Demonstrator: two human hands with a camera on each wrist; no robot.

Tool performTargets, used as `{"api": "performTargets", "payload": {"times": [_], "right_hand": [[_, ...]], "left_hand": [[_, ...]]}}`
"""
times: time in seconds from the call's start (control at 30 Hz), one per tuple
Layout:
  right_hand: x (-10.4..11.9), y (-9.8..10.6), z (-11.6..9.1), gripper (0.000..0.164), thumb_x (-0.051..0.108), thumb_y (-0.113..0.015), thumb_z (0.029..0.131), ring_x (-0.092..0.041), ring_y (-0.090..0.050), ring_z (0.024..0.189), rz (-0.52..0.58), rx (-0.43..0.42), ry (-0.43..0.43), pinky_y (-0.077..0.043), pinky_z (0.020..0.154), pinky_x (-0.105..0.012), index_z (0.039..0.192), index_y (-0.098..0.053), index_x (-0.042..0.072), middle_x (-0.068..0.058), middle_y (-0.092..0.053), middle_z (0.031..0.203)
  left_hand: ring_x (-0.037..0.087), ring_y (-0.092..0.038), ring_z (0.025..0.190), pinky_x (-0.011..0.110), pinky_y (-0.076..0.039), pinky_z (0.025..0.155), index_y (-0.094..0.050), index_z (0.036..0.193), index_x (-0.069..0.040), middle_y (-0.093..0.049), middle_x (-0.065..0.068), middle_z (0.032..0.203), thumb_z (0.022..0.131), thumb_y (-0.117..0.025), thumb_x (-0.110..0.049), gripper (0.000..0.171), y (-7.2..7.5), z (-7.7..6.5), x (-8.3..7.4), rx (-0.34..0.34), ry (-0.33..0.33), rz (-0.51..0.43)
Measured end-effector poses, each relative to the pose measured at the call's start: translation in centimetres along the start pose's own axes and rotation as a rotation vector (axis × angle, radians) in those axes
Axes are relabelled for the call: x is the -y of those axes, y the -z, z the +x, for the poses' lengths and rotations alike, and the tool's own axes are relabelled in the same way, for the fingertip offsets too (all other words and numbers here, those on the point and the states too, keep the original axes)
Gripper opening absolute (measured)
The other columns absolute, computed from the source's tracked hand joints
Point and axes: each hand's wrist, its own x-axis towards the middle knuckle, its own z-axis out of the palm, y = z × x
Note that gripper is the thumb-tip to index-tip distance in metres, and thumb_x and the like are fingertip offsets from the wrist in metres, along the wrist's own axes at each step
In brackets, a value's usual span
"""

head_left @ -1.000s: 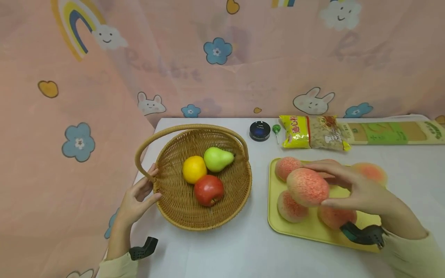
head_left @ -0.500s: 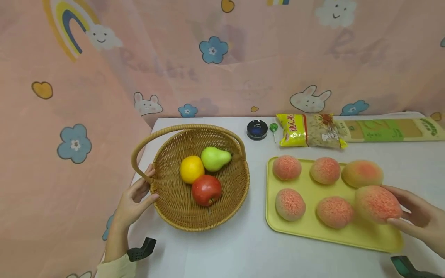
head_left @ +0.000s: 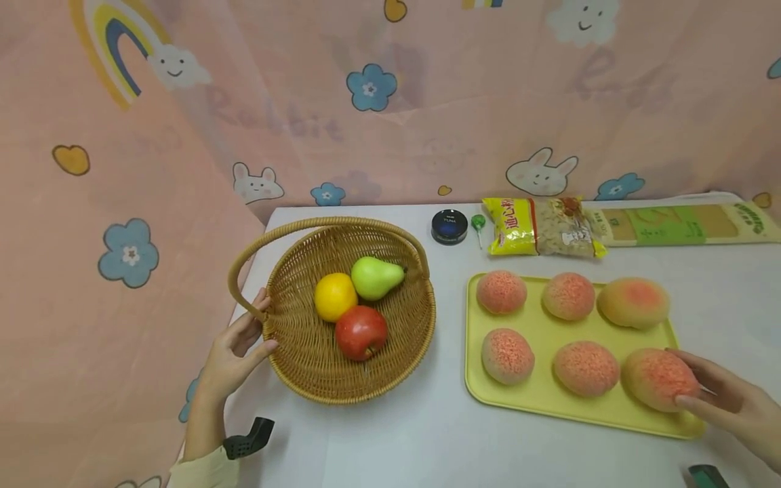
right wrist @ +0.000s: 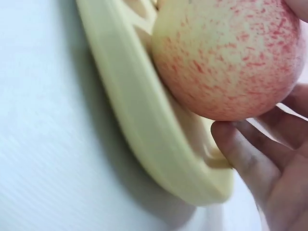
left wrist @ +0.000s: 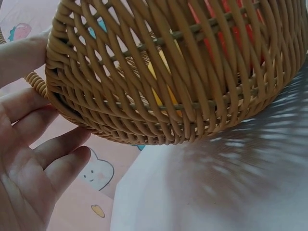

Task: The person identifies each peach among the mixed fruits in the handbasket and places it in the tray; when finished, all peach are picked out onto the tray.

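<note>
My left hand [head_left: 230, 352] holds the left rim of a wicker basket [head_left: 396, 359] by the foot of its handle, thumb on one side and fingers on the other. Inside the basket lie a yellow round fruit [head_left: 335, 297], a green pear [head_left: 375, 278] and a red apple [head_left: 361, 332]. At the front right corner of a yellow tray [head_left: 537, 401], my right hand [head_left: 735, 400] pinches a pink-speckled peach [head_left: 657, 379] between thumb and fingers. In the right wrist view the peach [right wrist: 226, 57] sits low at the tray's rim [right wrist: 139, 110]. Several similar peaches [head_left: 587, 368] stand in two rows on the tray.
A yellow-pink mango-like fruit [head_left: 634, 302] is at the tray's back right. Along the table's back edge lie a dark tuna can [head_left: 449, 227], a green lollipop [head_left: 478, 222], a pasta bag [head_left: 543, 227] and a long flat green-and-beige pack [head_left: 683, 225]. Patterned pink cloth [head_left: 427, 122] hangs behind.
My right hand has carried the peach rightward from above the tray's left half, then lowered it at the front right corner. My left hand keeps its hold on the basket.
</note>
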Motion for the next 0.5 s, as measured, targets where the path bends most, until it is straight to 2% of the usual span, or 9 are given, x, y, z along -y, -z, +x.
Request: {"api": "performTargets", "payload": {"times": [0.03, 0.07, 0.13, 0.17, 0.23, 0.43, 0.47, 0.5], "right_hand": [[0.1, 0.1, 0.0, 0.084, 0.039, -0.05, 0.097, -0.05, -0.006, 0.138, 0.003, 0.016, -0.012, -0.051, 0.089, -0.035, 0.15, 0.0, -0.002, -0.033, -0.002, 0.153], [0.3, 0.3, 0.1, 0.085, 0.04, -0.048, 0.098, -0.055, -0.008, 0.135, 0.008, 0.038, -0.024, -0.048, 0.092, -0.047, 0.15, 0.002, -0.003, -0.035, 0.0, 0.152], [0.8, 0.5, 0.2, 0.087, 0.044, -0.045, 0.099, -0.062, -0.011, 0.128, 0.021, 0.084, -0.055, -0.04, 0.093, -0.063, 0.148, 0.007, -0.006, -0.039, 0.003, 0.149], [1.0, 0.6, 0.2, 0.088, 0.045, -0.044, 0.099, -0.064, -0.014, 0.126, 0.017, 0.1, -0.068, -0.04, 0.093, -0.063, 0.147, 0.008, -0.007, -0.04, 0.004, 0.148], [1.4, 0.8, 0.4, 0.088, 0.045, -0.041, 0.099, -0.066, -0.013, 0.125, 0.029, 0.13, -0.085, -0.033, 0.092, -0.072, 0.146, 0.012, -0.008, -0.041, 0.007, 0.147], [1.3, 0.7, 0.6, 0.086, 0.043, -0.04, 0.1, -0.064, -0.009, 0.127, 0.05, 0.131, -0.078, -0.03, 0.093, -0.073, 0.145, 0.013, -0.008, -0.039, 0.011, 0.148], [1.0, 0.7, 0.5, 0.085, 0.043, -0.04, 0.101, -0.061, -0.005, 0.131, 0.052, 0.12, -0.067, -0.028, 0.097, -0.071, 0.146, 0.013, -0.006, -0.036, 0.012, 0.149], [0.7, 0.6, 0.4, 0.082, 0.041, -0.04, 0.101, -0.049, 0.001, 0.14, 0.053, 0.099, -0.046, -0.028, 0.106, -0.062, 0.148, 0.012, -0.003, -0.033, 0.013, 0.151]], "left_hand": [[0.019, -0.037, 0.137, 0.017, -0.036, 0.107, -0.037, 0.141, 0.007, -0.02, 0.024, 0.154, 0.081, -0.06, 0.019, 0.066, 0.0, 0.0, 0.0, -0.004, 0.003, 0.001], [0.019, -0.037, 0.137, 0.018, -0.036, 0.107, -0.037, 0.141, 0.007, -0.02, 0.024, 0.154, 0.081, -0.06, 0.019, 0.066, -0.1, -0.1, 0.0, -0.007, 0.004, 0.003], [0.017, -0.038, 0.137, 0.017, -0.036, 0.107, -0.037, 0.141, 0.007, -0.02, 0.025, 0.154, 0.081, -0.059, 0.019, 0.066, -0.2, -0.1, 0.0, -0.014, 0.003, 0.008], [0.016, -0.038, 0.137, 0.017, -0.036, 0.107, -0.036, 0.141, 0.008, -0.02, 0.025, 0.154, 0.081, -0.059, 0.019, 0.065, -0.2, -0.1, 0.0, -0.017, -0.005, 0.012], [0.015, -0.038, 0.137, 0.017, -0.036, 0.106, -0.036, 0.141, 0.008, -0.019, 0.028, 0.152, 0.081, -0.059, 0.018, 0.065, -0.3, -0.1, 0.0, -0.026, -0.017, 0.021], [0.013, -0.038, 0.137, 0.015, -0.036, 0.106, -0.036, 0.142, 0.008, -0.022, 0.021, 0.154, 0.082, -0.059, 0.017, 0.064, -0.6, -0.3, 0.1, -0.05, -0.015, 0.034], [0.013, -0.038, 0.137, 0.015, -0.036, 0.106, -0.036, 0.142, 0.008, -0.022, 0.02, 0.155, 0.082, -0.059, 0.017, 0.064, -0.7, -0.3, 0.1, -0.055, -0.011, 0.032], [0.012, -0.038, 0.136, 0.015, -0.036, 0.106, -0.036, 0.142, 0.008, -0.023, 0.02, 0.154, 0.082, -0.059, 0.017, 0.064, -0.8, -0.4, 0.1, -0.061, -0.009, 0.036]]}}
